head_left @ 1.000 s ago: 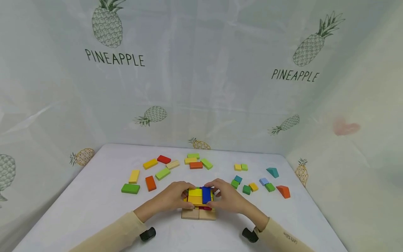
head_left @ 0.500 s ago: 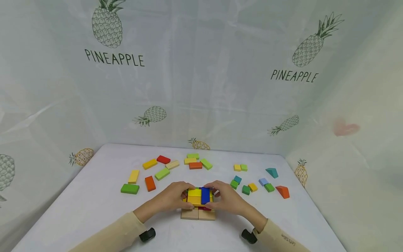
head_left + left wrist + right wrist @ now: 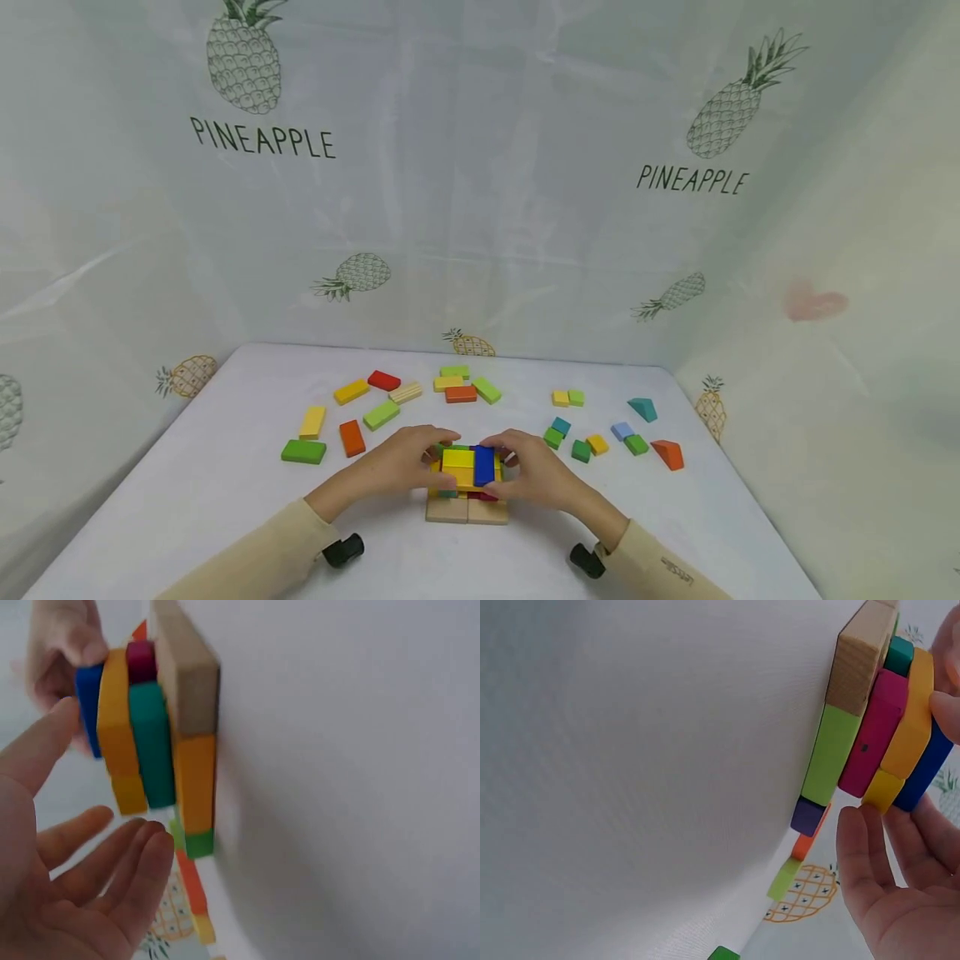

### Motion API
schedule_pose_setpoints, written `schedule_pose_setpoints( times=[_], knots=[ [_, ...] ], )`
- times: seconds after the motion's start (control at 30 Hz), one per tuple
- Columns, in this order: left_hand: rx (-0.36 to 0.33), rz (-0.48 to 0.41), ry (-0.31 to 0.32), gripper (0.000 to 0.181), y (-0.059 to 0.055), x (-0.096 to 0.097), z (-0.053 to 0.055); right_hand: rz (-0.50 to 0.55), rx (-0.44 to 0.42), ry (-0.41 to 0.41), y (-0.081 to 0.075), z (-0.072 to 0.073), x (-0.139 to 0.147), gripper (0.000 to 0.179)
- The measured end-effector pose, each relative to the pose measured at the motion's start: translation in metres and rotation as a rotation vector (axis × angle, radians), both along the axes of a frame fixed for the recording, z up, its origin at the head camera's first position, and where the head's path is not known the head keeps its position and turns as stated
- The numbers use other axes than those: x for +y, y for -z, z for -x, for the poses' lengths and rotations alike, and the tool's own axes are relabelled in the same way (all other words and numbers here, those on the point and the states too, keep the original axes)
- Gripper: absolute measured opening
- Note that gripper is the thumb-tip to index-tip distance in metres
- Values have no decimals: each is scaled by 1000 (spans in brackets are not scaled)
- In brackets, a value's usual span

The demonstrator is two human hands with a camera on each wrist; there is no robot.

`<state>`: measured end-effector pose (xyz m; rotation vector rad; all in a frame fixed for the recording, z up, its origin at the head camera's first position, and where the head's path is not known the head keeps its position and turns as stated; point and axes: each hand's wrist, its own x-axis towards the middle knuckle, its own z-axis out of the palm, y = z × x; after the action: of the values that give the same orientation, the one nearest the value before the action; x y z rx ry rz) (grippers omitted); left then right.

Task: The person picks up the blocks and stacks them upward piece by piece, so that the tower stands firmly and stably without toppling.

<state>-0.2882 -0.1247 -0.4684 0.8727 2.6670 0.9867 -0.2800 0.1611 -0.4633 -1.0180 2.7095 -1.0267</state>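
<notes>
A low layered stack of blocks stands at the front middle of the table. Plain wood blocks (image 3: 487, 512) form its near bottom edge; above them lie a teal block (image 3: 152, 742) and a magenta block (image 3: 876, 735), topped by yellow blocks (image 3: 458, 468). On the yellow layer, toward the right, a blue rectangular block (image 3: 484, 466) lies lengthwise front to back. My right hand (image 3: 540, 471) pinches its ends between thumb and fingers. At the stack's left side my left hand (image 3: 408, 458) is spread, its fingers apart from the blocks in the left wrist view.
Green (image 3: 303, 452), red-orange (image 3: 352, 438) and yellow blocks lie scattered behind and left of the stack. To the right are several small cubes, a teal triangle (image 3: 642, 408) and an orange triangle (image 3: 668, 454). A pineapple-print curtain (image 3: 480, 208) hangs behind the table.
My left hand has drawn slightly left off the stack, uncovering a teal block at its front. My right hand stays at the blue block, which has shifted slightly left on the stack.
</notes>
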Motion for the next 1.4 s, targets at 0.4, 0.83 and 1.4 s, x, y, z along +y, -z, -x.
schedule_pose_setpoints(
  times=[0.4, 0.83, 1.4],
  knots=[
    [137, -14, -34, 56, 0, -4, 67, -31, -32, 27, -2, 1, -2, 55],
    [160, 149, 2, 59, 12, 13, 107, -28, -38, 31, -2, 2, -1, 55],
    [181, 167, -56, 57, 10, -1, 98, -30, -29, 19, -1, 3, 0, 56]
  ],
)
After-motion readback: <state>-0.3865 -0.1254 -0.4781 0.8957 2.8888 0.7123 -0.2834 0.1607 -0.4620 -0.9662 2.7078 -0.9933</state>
